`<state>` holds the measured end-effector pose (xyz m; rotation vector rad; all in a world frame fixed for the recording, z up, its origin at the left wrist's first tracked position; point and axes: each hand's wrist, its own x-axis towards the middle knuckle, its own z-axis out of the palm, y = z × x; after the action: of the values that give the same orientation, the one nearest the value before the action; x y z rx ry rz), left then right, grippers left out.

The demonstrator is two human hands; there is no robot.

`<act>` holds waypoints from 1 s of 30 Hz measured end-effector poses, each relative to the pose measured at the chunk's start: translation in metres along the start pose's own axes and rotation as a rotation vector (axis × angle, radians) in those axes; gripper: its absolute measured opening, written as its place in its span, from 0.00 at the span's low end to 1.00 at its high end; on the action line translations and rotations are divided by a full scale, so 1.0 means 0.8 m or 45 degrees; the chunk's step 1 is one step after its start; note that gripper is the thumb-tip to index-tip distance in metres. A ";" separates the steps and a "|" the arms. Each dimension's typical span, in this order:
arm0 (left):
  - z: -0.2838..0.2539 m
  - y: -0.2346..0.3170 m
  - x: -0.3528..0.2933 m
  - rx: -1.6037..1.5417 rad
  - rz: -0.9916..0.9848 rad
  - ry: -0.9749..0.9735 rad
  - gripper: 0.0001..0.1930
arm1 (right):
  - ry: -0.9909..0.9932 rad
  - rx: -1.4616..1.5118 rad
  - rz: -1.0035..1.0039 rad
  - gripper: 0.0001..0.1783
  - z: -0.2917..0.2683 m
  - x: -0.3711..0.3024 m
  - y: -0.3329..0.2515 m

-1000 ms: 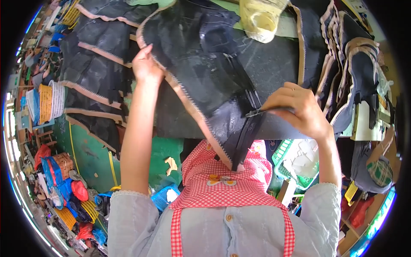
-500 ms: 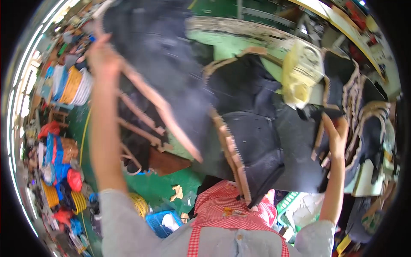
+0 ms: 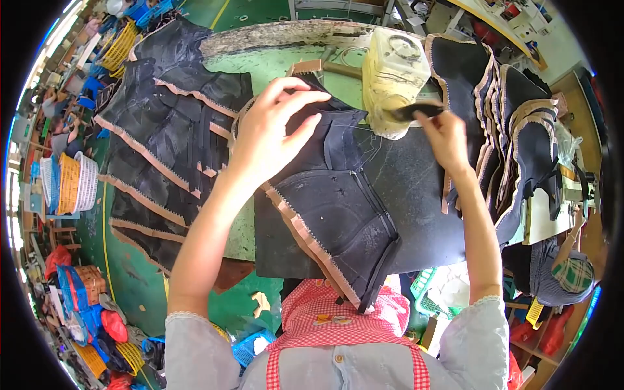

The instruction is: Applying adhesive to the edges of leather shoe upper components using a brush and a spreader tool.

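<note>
A black stitched panel (image 3: pixel 331 201) with a tan, toothed edge strip lies on the dark work board, its lower end over my apron. My left hand (image 3: pixel 279 127) is over its upper part, thumb and fingers apart, nothing held. Whether the fingertips touch the panel I cannot tell. Beyond and right of it stands a yellowed plastic container (image 3: pixel 398 71), smeared with residue. At its mouth my right hand (image 3: pixel 445 140) pinches a short, flat black tool (image 3: pixel 419 112), perhaps a brush; its working end is hidden.
Similar black panels (image 3: pixel 149 143) overlap on the left, partly past the table edge. More panels (image 3: pixel 500 123) stand in a row on the right. A wooden-handled tool (image 3: pixel 341 69) lies behind the container. A blue basket (image 3: pixel 250 348) is below; another person (image 3: pixel 562 270) sits at right.
My left hand has let go of a lifted black panel, now among those at left, and come over the middle panel. My right hand has moved left to the container's mouth. The view has shifted.
</note>
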<state>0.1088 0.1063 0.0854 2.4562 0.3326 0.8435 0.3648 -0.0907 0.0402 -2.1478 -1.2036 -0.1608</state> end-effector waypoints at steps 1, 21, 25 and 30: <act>0.005 -0.007 0.003 0.022 0.032 0.034 0.10 | -0.384 0.292 0.352 0.18 -0.016 0.004 -0.022; -0.002 -0.100 -0.011 -0.868 -0.363 -0.263 0.18 | -0.677 0.591 -0.461 0.08 -0.001 -0.070 -0.156; -0.045 -0.111 -0.078 -0.519 -0.641 0.075 0.19 | -0.368 0.838 0.272 0.08 -0.033 -0.042 -0.088; -0.035 -0.113 -0.103 -0.229 -1.181 -0.187 0.22 | -0.095 -0.022 -0.026 0.12 0.004 0.001 -0.039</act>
<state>0.0216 0.1612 0.0134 1.8486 1.1545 0.2651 0.3398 -0.0771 0.0529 -2.1740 -1.2712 -0.1016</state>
